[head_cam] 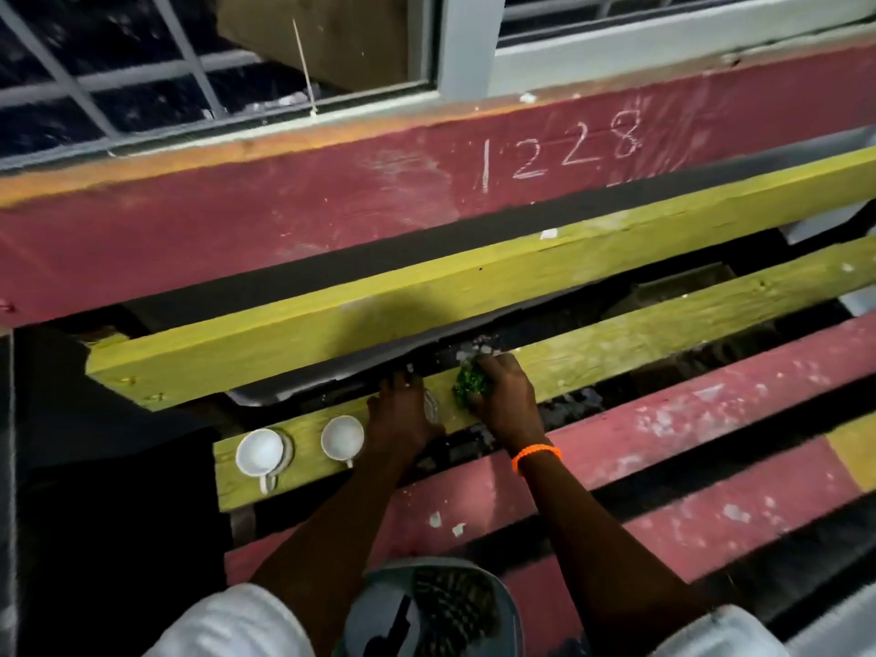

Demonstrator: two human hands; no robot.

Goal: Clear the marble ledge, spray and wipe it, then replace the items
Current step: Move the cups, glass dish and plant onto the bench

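Two white cups (260, 451) (342, 437) stand side by side on a yellow-green wooden plank (640, 329). My left hand (400, 410) rests on the plank just right of them, its fingers over a small clear glass (431, 405); whether it grips the glass is unclear. My right hand (502, 395), with an orange band at the wrist, is closed on a green scrubbing pad (469, 384) pressed to the plank. A dark stone ledge (332, 379) shows in the gap behind the plank, with white bits near my fingers.
More planks run across: a yellow one (426, 286) behind, red ones (663, 419) in front, with dark gaps between. A red board marked 1228 (559, 154) and a barred window (142, 78) are beyond. A grey tub (426, 609) sits near my body.
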